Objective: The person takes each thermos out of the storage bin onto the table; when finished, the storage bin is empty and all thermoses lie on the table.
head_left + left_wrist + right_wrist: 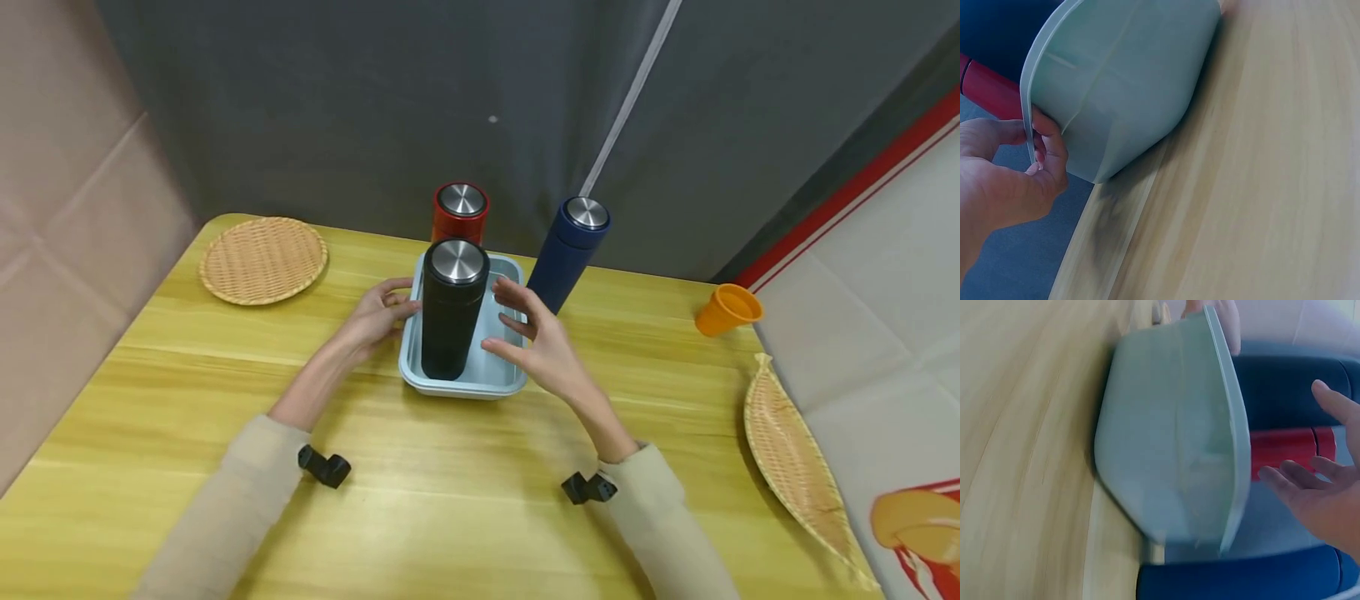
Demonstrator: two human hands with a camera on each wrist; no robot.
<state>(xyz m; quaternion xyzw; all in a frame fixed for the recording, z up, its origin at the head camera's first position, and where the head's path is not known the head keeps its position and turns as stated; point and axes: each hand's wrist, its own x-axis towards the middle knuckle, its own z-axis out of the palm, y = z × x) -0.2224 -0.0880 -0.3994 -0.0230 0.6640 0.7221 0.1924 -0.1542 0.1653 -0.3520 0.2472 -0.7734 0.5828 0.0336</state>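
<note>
Left grip, the person's bare hand, is pinching the rim of a pale blue plastic bin, its thumb and fingers closing on that edge from opposite sides. Right grip is holding nothing; its thumb and fingers are spreading apart over the bin's right side, beside a black thermos bottle. That bottle is standing in the bin, rising above the rim and showing a brushed metal lid. A red thermos bottle is showing just beyond the black one; whether its base is resting inside the bin or behind it, I cannot tell. To the right, a navy blue thermos bottle is standing outside the bin on the wooden table. A round woven tray is lying at the far left, while an orange cup is sitting near the right edge, with a leaf-shaped woven tray lying nearer the person. Behind the table, a dark grey curtain is hanging.
</note>
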